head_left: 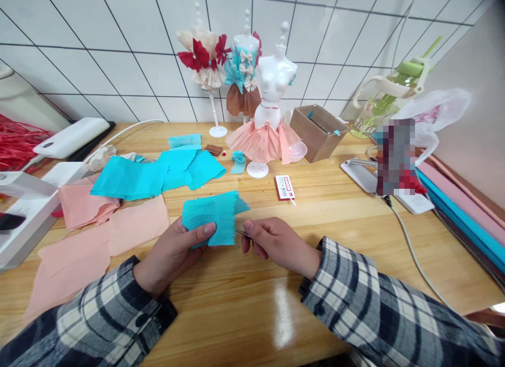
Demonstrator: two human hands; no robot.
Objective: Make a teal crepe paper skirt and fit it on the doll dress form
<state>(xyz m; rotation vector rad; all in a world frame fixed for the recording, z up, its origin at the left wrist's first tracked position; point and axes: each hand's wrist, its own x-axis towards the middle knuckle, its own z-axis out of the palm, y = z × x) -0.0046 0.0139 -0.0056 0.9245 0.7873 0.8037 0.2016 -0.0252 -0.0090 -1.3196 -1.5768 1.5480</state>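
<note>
Currently, the left hand (169, 254) is gripping a blue paper (210, 217) above the table (224, 314), its thumb pressing on the front and its fingers clamping from behind. The right hand (276, 243) is pinching a thin metal tool (240, 232) between thumb and fingers, beside the paper's jagged edge. Blue sheets (130, 177) and pink sheets (74, 256) are lying nearby, while a white mannequin (276, 83) is standing beyond, wearing a pink skirt (258, 140).

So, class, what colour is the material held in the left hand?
The material in the left hand is turquoise; the head view shows it.
</note>
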